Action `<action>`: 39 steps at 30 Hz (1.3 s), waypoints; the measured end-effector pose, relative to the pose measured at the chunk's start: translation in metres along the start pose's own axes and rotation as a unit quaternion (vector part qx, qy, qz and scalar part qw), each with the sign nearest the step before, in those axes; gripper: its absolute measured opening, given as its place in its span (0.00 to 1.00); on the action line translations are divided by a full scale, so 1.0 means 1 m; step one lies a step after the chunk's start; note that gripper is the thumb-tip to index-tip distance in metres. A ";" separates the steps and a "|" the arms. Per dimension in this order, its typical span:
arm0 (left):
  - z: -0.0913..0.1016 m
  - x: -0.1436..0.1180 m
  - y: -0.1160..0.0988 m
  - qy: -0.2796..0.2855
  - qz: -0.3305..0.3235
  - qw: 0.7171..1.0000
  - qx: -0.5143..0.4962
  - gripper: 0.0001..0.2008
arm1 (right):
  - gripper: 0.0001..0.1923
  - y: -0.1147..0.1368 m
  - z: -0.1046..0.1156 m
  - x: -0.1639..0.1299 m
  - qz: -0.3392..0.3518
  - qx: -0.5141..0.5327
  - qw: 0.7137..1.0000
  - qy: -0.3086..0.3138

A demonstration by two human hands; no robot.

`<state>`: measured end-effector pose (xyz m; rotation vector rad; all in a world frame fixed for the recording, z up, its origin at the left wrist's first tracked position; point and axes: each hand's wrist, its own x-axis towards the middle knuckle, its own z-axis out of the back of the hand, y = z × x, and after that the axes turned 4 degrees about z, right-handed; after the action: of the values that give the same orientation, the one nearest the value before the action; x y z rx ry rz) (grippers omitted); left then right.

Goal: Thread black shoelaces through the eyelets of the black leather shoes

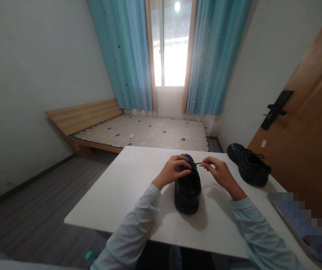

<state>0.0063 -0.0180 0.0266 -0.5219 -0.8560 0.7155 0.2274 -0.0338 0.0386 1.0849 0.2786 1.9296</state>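
A black lace-up shoe (187, 191) stands on the white table (116, 191), its heel toward me and its toe pointing away. My left hand (174, 170) rests against the shoe's left side, thumb and fingers reaching over the lacing; whether they pinch a lace is hard to make out against the black. Just right of the shoe, my right hand (214, 168) pinches the end of a black shoelace (196, 164), which stretches from the lacing to my fingertips. A second black shoe (250, 165) with tied-looking laces sits at the table's right edge.
Along the right table edge lies a flat, pixelated object (298, 221). A wooden door (312, 112) with a black handle is close on the right. Beyond the table are a bed (149, 127) with a small white remote-like item (131, 137), blue curtains (211, 56) and a bright window.
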 end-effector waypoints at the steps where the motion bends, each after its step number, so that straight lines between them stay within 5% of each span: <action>1: -0.003 0.000 0.000 -0.007 -0.003 1.000 0.009 0.07 | 0.12 0.001 0.000 0.000 0.011 -0.008 1.000 -0.002; 11: -0.019 0.002 0.003 -0.063 -0.027 0.996 0.054 0.06 | 0.11 0.004 -0.004 0.001 0.067 -0.012 0.997 0.036; 24: -0.022 0.003 0.004 -0.061 -0.030 0.996 0.060 0.05 | 0.12 0.000 -0.009 0.001 0.069 -0.032 0.996 0.036; 39: -0.024 0.004 0.000 -0.054 -0.017 0.997 0.044 0.04 | 0.06 0.010 -0.021 -0.002 -0.018 0.022 0.999 -0.016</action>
<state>0.0279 -0.0178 0.0153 -0.3929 -0.9279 0.7526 0.2051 -0.0371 0.0306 1.1322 0.3220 1.8806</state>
